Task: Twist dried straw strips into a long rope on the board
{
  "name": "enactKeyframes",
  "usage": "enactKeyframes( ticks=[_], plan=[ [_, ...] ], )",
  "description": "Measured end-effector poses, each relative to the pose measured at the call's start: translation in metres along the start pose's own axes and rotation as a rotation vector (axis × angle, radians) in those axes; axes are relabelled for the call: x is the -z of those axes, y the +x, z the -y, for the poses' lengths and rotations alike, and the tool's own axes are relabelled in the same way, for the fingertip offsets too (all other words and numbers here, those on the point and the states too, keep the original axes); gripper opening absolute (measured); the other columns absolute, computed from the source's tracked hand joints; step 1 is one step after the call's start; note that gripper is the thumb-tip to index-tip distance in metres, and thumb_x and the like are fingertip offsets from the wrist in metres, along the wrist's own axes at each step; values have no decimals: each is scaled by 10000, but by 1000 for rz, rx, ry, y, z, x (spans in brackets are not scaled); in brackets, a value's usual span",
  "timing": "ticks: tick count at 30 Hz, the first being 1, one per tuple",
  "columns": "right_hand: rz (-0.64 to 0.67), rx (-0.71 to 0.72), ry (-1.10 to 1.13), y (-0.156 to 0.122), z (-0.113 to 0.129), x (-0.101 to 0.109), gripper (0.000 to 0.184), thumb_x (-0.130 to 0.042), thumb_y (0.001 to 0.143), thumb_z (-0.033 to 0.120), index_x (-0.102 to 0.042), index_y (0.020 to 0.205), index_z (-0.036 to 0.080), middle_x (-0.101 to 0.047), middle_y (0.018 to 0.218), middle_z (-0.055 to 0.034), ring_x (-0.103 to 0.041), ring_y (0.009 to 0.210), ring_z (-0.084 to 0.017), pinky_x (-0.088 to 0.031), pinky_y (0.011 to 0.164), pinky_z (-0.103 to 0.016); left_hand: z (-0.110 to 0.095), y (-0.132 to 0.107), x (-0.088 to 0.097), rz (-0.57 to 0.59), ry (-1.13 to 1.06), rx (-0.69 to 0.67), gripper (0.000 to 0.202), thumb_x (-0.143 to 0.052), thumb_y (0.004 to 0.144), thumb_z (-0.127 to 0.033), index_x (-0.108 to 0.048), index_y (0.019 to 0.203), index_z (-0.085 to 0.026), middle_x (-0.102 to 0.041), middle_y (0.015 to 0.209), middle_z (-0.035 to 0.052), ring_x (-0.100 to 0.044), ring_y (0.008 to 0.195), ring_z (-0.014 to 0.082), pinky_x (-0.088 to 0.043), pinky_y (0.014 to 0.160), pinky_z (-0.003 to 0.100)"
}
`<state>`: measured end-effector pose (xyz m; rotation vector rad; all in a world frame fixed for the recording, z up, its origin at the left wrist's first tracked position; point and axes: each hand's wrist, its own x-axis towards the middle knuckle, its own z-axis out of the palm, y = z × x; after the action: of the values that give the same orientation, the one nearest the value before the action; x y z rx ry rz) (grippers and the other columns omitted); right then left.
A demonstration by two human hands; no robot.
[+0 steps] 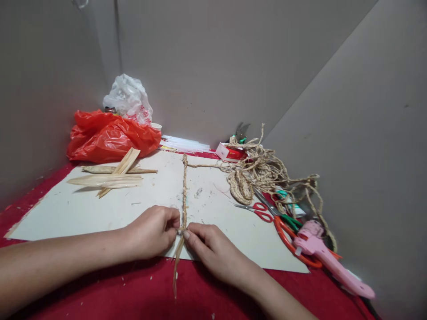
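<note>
Two grips, left hand (151, 231) & right hand (213, 249), pinching tan plaited straw cord (184, 191); mid-plait, loose strands (175, 266) below grip; next twist prob. needs tension.

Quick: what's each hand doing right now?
Left hand: closed, pinching the braided rope.
Right hand: closed, pinching the same rope beside it.

Bare left hand (151, 232), bare right hand (215, 251)
</note>
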<state>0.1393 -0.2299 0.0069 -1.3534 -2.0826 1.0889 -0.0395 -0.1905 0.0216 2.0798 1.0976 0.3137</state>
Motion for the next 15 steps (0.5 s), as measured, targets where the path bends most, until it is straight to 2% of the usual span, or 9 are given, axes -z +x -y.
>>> enactKeyframes(
  ticks=[3, 7, 9, 13, 15],
  plan=[
    [30, -9, 38, -1, 1, 2, 279, -369, 921, 278, -499, 698, 173, -497, 638, 32, -400, 586, -94, -323, 570, -198, 4, 1, -3, -40, 11, -41, 90, -472, 713, -169, -561, 704, -178, -554, 661, -21, -468, 619, 107, -353, 593, 211],
    [20, -18, 57, 0, 1, 1, 289, -382, 912, 274, -487, 666, 166, -462, 612, 40, -374, 565, -86, -315, 561, -196, 8, 3, -5, -135, 25, -149, 73, -512, 687, -144, -580, 674, -166, -593, 839, 19, -508, 799, 135, -381, 743, 233],
    [1, -37, 65, 0, 1, 0, 285, -394, 901, 269, -491, 656, 162, -457, 602, 39, -373, 563, -87, -312, 553, -196, 7, 3, -4, -77, 13, -115, 79, -503, 697, -154, -578, 679, -167, -582, 767, 3, -500, 744, 124, -379, 704, 225],
    [-34, -70, 64, 1, 0, -3, 283, -411, 880, 268, -504, 638, 156, -451, 574, 35, -376, 550, -91, -299, 526, -202, 2, 4, -1, 117, -109, 32, 74, -470, 728, -206, -527, 704, -166, -472, 598, -44, -416, 567, 89, -319, 531, 191],
    [-50, -63, 62, 1, 0, -4, 293, -409, 876, 269, -514, 628, 155, -459, 567, 31, -380, 543, -92, -299, 525, -206, 0, 4, -1, 143, -176, 69, 65, -465, 729, -223, -496, 714, -169, -434, 585, -53, -389, 547, 85, -291, 495, 189]
  ],
)
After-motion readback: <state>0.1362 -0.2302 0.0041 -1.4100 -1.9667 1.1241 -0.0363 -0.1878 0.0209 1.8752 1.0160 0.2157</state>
